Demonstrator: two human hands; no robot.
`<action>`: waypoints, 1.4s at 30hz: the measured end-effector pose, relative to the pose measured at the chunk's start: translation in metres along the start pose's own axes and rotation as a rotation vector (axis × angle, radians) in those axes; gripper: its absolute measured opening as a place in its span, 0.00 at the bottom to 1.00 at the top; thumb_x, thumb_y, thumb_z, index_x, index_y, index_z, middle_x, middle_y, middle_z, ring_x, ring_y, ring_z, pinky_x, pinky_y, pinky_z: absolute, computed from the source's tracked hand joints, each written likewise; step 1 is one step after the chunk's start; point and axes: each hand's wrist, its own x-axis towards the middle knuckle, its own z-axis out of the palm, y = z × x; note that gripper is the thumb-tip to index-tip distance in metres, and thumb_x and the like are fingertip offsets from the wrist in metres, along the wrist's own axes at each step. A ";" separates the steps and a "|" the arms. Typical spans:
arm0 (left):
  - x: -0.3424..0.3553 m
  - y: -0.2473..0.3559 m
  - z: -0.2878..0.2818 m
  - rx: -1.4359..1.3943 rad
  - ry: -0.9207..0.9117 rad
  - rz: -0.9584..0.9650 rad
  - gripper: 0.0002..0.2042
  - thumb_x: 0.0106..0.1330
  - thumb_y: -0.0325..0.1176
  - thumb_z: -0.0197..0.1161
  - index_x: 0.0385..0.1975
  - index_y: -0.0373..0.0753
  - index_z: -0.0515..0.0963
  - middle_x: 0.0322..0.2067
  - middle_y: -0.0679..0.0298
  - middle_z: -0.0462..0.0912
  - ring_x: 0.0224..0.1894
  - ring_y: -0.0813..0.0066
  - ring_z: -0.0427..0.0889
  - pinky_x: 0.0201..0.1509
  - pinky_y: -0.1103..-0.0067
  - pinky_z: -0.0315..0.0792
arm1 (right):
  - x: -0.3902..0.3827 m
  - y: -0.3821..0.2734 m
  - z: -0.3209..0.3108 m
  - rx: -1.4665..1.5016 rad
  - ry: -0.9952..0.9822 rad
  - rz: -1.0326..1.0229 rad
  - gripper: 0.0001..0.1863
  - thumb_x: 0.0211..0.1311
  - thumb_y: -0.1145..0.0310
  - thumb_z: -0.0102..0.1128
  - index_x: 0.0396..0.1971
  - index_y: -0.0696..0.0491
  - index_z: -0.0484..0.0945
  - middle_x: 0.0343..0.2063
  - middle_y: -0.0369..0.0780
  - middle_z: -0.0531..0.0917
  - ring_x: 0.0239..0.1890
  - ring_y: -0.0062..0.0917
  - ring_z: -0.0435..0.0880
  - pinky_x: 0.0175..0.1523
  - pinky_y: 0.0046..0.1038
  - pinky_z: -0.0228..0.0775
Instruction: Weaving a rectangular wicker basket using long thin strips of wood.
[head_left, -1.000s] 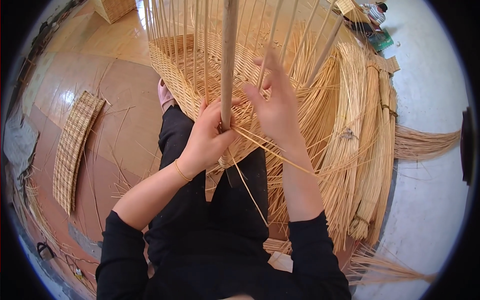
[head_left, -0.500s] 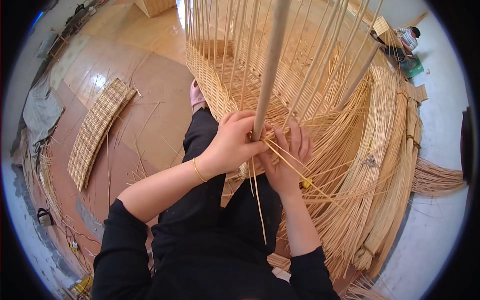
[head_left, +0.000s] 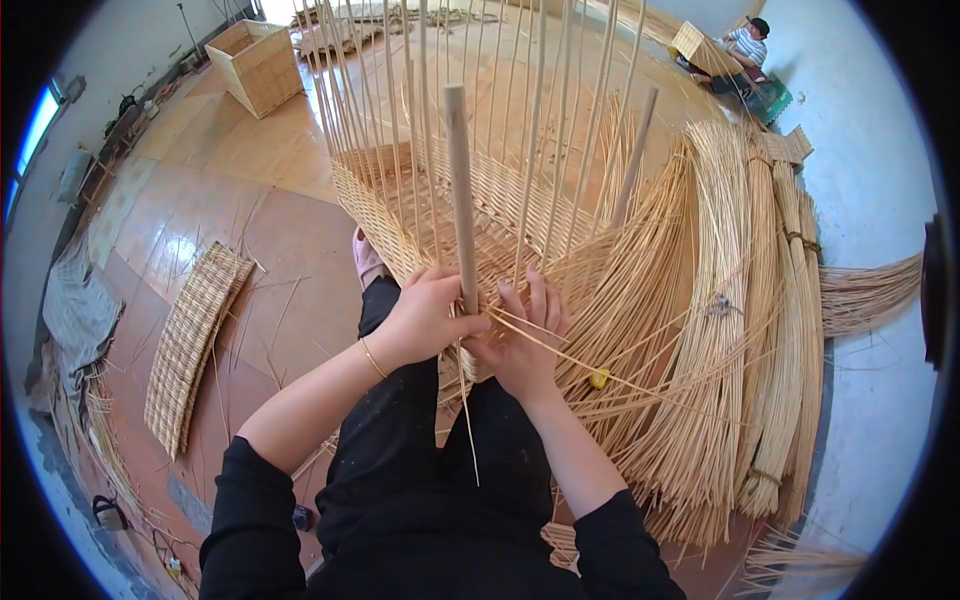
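Observation:
In front of me stands an unfinished wicker basket point(head_left: 367, 182), its low woven walls topped by tall upright stakes. A thick wooden corner post point(head_left: 458, 190) rises at the near corner. My left hand point(head_left: 425, 318) is closed at the foot of this post, thumb in front, pinching a wicker strand there. Just right of the post, my right hand point(head_left: 528, 345) bends its fingers over the rim weave and grips a wicker strand point(head_left: 560, 352) whose tail runs out to the right. Another thin end hangs down between my knees. The fingertips are partly hidden by the post and weave.
Large bundles of wicker rods point(head_left: 715, 350) lie to the right, with a small yellow object point(head_left: 599, 379) near them. A curved woven panel point(head_left: 198, 345) is on the floor at left. Farther off are a square basket point(head_left: 256, 68) and a seated person point(head_left: 745, 50).
The view has tilted up, showing more of the room and the post's top. Both hands remain at the post's foot, with the fingers slightly shifted on the strands.

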 end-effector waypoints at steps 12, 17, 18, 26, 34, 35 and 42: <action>0.018 0.013 0.008 -0.014 -0.002 -0.047 0.13 0.58 0.42 0.69 0.35 0.41 0.81 0.36 0.63 0.81 0.45 0.65 0.77 0.59 0.69 0.59 | 0.001 0.006 0.021 0.157 -0.076 0.088 0.49 0.52 0.51 0.70 0.71 0.51 0.55 0.71 0.59 0.49 0.73 0.61 0.45 0.72 0.58 0.42; 0.092 0.059 0.056 -0.126 0.096 0.064 0.18 0.62 0.46 0.65 0.40 0.36 0.78 0.40 0.55 0.83 0.47 0.57 0.80 0.59 0.65 0.59 | 0.019 0.088 0.012 0.413 -0.109 0.341 0.44 0.60 0.53 0.65 0.71 0.53 0.54 0.70 0.52 0.58 0.71 0.47 0.58 0.69 0.44 0.58; 0.097 0.064 0.065 -0.189 0.134 0.156 0.18 0.63 0.44 0.64 0.44 0.36 0.77 0.43 0.53 0.82 0.51 0.56 0.78 0.62 0.64 0.59 | 0.020 0.104 0.010 0.462 -0.104 0.418 0.43 0.62 0.53 0.63 0.71 0.54 0.54 0.68 0.52 0.61 0.69 0.45 0.63 0.67 0.42 0.62; 0.022 -0.087 0.039 -0.065 0.142 0.087 0.12 0.63 0.29 0.63 0.46 0.36 0.80 0.54 0.54 0.78 0.57 0.56 0.77 0.61 0.66 0.70 | -0.032 0.233 0.006 0.306 -0.055 0.928 0.39 0.72 0.44 0.44 0.69 0.60 0.55 0.56 0.51 0.78 0.57 0.45 0.77 0.61 0.38 0.67; -0.020 -0.252 -0.117 -0.132 0.896 -0.358 0.29 0.66 0.44 0.67 0.59 0.31 0.65 0.44 0.64 0.69 0.45 0.77 0.69 0.50 0.80 0.67 | -0.044 0.273 0.032 0.181 0.212 1.218 0.33 0.72 0.55 0.46 0.68 0.64 0.59 0.62 0.58 0.70 0.66 0.49 0.67 0.70 0.38 0.56; -0.024 -0.254 -0.120 -0.180 0.848 -0.377 0.31 0.65 0.45 0.68 0.58 0.31 0.65 0.43 0.65 0.68 0.46 0.77 0.68 0.51 0.80 0.67 | -0.044 0.256 0.041 0.215 0.220 1.208 0.32 0.71 0.57 0.47 0.67 0.64 0.60 0.62 0.58 0.70 0.66 0.47 0.68 0.69 0.38 0.57; -0.011 -0.283 -0.170 -0.552 0.863 -0.536 0.34 0.66 0.62 0.59 0.60 0.40 0.67 0.53 0.64 0.72 0.56 0.72 0.69 0.63 0.74 0.60 | -0.085 0.118 0.042 0.671 0.131 1.198 0.26 0.71 0.62 0.53 0.65 0.58 0.65 0.58 0.48 0.73 0.57 0.31 0.76 0.63 0.30 0.67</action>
